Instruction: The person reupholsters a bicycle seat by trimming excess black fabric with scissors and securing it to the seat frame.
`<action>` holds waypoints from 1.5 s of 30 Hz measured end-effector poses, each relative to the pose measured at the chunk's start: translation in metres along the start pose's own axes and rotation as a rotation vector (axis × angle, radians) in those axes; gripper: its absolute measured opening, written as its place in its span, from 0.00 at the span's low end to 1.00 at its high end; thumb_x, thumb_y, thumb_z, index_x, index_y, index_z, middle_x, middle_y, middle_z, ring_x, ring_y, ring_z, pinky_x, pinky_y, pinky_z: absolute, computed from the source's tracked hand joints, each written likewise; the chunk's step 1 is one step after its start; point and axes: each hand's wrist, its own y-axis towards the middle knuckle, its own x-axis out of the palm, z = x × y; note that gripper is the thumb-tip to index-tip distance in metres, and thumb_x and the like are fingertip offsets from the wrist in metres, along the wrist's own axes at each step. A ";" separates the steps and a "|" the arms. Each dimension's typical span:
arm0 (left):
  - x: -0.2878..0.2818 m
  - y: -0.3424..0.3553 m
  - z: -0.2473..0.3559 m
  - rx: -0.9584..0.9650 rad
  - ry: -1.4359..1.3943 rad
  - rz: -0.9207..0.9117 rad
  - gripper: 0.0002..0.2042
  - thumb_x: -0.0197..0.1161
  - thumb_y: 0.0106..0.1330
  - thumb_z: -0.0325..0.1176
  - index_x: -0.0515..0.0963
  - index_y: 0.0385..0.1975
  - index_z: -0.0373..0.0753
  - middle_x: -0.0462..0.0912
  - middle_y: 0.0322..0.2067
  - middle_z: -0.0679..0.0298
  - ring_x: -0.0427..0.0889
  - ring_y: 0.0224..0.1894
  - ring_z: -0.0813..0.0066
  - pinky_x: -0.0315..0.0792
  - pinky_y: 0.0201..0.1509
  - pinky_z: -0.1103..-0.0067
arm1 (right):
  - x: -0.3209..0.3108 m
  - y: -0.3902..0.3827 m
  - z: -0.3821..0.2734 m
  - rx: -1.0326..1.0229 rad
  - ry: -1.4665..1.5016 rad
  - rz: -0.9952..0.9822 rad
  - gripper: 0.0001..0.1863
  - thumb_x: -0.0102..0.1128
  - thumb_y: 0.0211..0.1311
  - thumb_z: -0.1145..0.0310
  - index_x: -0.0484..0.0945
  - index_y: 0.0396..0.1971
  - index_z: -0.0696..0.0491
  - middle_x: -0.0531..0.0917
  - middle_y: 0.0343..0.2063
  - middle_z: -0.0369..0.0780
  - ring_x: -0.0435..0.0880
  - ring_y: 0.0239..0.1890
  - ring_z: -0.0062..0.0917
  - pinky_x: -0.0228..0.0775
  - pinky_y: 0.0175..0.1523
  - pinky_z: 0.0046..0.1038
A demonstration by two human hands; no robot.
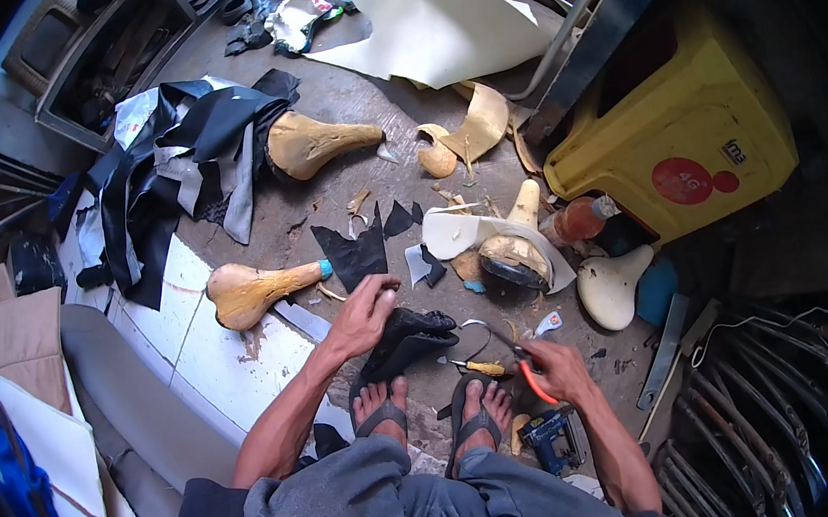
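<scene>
My left hand (364,313), fingers curled, grips the upper edge of a black folded piece (407,344) just above my left foot. My right hand (554,370) is closed on orange-handled pliers (536,383), their dark jaws angled up and left beside a thin curved strip. A yellow-handled tool (484,367) lies on the floor between my hands. A blue and black tool (551,443) lies beside my right foot. Above my left hand are black scraps (353,249) and a tan bicycle saddle base (248,294).
More saddle forms (313,139), (606,290) and white padding (451,230) lie around. Black material (150,204) is heaped at upper left, a white sheet (432,27) at the top. A yellow plastic stool (692,142) is at right, metal frames (749,426) below it, cardboard (14,347) at left.
</scene>
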 end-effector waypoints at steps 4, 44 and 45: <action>0.014 -0.023 0.002 -0.058 -0.258 -0.183 0.48 0.76 0.58 0.48 0.56 0.75 0.41 0.71 0.63 0.47 0.70 0.68 0.51 0.61 0.74 0.64 | 0.010 -0.065 0.038 0.310 -0.207 0.108 0.26 0.69 0.59 0.63 0.77 0.59 0.46 0.85 0.41 0.46 0.87 0.42 0.44 0.80 0.45 0.40; -0.004 -0.033 0.119 0.153 -0.140 -0.050 0.44 0.81 0.49 0.42 0.58 0.59 0.28 0.65 0.55 0.45 0.67 0.60 0.46 0.63 0.67 0.60 | -0.026 0.041 -0.147 -0.351 0.144 0.547 0.19 0.79 0.43 0.79 0.81 0.37 0.53 0.83 0.34 0.38 0.81 0.38 0.34 0.73 0.46 0.34; -0.002 -0.033 0.118 0.132 -0.143 -0.050 0.43 0.81 0.50 0.42 0.59 0.58 0.28 0.66 0.54 0.45 0.68 0.60 0.46 0.63 0.66 0.60 | -0.026 0.041 -0.148 -0.334 0.131 0.554 0.18 0.78 0.44 0.79 0.81 0.37 0.53 0.83 0.34 0.38 0.81 0.37 0.33 0.72 0.46 0.33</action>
